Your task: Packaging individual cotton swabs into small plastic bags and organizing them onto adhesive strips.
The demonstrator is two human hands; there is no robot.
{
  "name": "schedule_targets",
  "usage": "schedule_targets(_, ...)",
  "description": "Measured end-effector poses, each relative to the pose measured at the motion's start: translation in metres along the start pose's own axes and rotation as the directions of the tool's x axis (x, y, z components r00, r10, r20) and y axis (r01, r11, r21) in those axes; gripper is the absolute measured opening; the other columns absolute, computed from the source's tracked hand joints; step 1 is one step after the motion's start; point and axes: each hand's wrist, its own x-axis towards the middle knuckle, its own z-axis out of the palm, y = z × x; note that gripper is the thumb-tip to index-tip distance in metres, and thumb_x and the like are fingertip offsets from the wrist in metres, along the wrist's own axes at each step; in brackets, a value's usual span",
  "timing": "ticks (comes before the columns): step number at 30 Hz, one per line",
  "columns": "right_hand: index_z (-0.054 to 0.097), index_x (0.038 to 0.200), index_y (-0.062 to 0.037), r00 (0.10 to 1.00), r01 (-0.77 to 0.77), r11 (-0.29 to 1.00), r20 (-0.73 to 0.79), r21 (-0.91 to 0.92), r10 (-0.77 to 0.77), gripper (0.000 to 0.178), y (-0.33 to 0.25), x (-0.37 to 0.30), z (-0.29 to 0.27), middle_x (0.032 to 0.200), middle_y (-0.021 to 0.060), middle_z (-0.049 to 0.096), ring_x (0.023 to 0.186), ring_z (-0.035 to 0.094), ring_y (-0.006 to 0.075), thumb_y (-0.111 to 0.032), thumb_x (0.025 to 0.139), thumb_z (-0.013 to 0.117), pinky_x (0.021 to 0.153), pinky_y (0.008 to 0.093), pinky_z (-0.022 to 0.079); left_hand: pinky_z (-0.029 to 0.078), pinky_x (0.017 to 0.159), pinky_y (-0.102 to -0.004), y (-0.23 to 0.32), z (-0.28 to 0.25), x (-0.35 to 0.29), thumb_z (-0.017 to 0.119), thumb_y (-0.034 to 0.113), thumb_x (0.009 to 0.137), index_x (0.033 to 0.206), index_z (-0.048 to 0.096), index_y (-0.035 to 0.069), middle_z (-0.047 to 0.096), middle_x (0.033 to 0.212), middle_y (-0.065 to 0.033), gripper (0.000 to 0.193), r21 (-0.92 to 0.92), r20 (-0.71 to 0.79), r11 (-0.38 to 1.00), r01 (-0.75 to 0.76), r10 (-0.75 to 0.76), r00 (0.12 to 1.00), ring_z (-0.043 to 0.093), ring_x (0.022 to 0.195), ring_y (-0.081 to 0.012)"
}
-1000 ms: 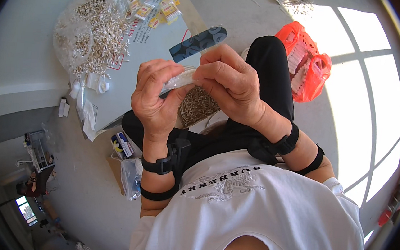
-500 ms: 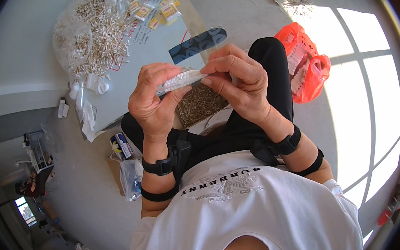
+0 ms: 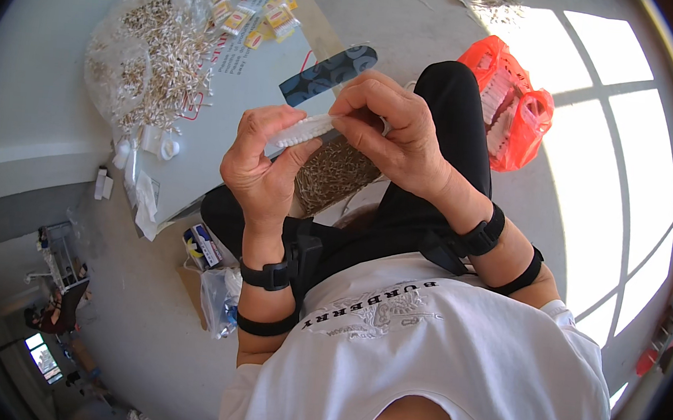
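A small clear plastic bag of cotton swabs is held up between my hands, its rows of white tips partly showing. My left hand grips it with the thumb below and the fingers over the top. At the bag's right end, my right hand pinches the plastic between thumb and forefinger; its other fingers are curled. Below them, a box full of loose swabs sits by my lap.
A large clear bag of loose swabs spreads over the grey table. Several small yellow-labelled packs lie beyond it, near a dark patterned strip. A red plastic bag holding pale packs stands on the floor to the right.
The swab bag has tipped, so fewer of its tips show. My right fingers have shifted slightly left and curled more over its end. Both hands keep hold.
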Motion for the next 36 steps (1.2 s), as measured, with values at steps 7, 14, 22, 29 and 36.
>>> schedule_targets(7,0.068,0.094,-0.0015,0.998,-0.039,0.999,0.051,0.007,0.039,0.01,0.044,0.008,0.001,0.091,0.0039,0.059,0.078,0.056,0.0093,0.002,0.085,0.069,0.068,0.0235,0.045,0.05,0.081,-0.0287,-0.038,0.012,0.001,0.081,0.0,0.071,0.097,0.069,0.004,0.067,0.097,-0.0063,0.029,-0.086,0.001,0.986,0.144,-0.144,0.99,0.062,0.092,-0.0167)
schedule_targets(14,0.067,0.088,0.0002,0.95,-0.301,0.939,-0.028,0.164,0.31,0.005,0.11,0.012,0.015,0.083,0.0021,0.06,0.071,0.058,0.0089,0.001,0.083,0.069,0.063,0.0225,0.047,0.053,0.07,-0.0245,-0.093,0.023,0.011,0.077,0.001,0.078,0.102,0.07,0.0,0.069,0.096,-0.0055,0.026,-0.146,0.045,0.91,0.387,-0.385,0.922,0.062,0.08,-0.0113)
schedule_targets(22,0.07,0.095,-0.0004,0.835,-0.548,0.825,0.037,0.141,0.548,0.012,0.148,0.005,0.023,0.076,-0.0021,0.063,0.069,0.056,0.0041,-0.006,0.084,0.073,0.062,0.0202,0.045,0.054,0.067,-0.0248,-0.135,0.034,0.0,0.073,-0.006,0.077,0.095,0.07,-0.003,0.069,0.092,-0.0072,0.019,-0.434,0.077,0.707,0.558,-0.588,0.805,0.062,0.077,-0.0105)
schedule_targets(29,0.071,0.089,0.0014,0.794,-0.608,0.793,0.02,0.027,0.608,0.013,0.146,0.014,0.026,0.072,0.0016,0.065,0.067,0.057,0.0066,-0.006,0.079,0.074,0.061,0.0226,0.047,0.051,0.067,-0.0244,-0.139,0.028,0.005,0.072,-0.001,0.081,0.088,0.069,0.0,0.069,0.101,-0.0115,0.007,-0.495,0.169,0.548,0.674,-0.7,0.694,0.063,0.079,-0.0131)
schedule_targets(36,0.071,0.09,0.0004,0.762,-0.644,0.765,0.086,-0.008,0.642,0.013,0.143,0.018,0.017,0.072,0.0013,0.065,0.064,0.057,0.0056,-0.008,0.081,0.075,0.057,0.0213,0.045,0.05,0.061,-0.0231,-0.146,0.029,0.002,0.073,-0.002,0.078,0.084,0.07,-0.001,0.07,0.091,-0.0075,0.007,-0.469,0.167,0.653,0.595,-0.596,0.786,0.062,0.073,-0.0096)
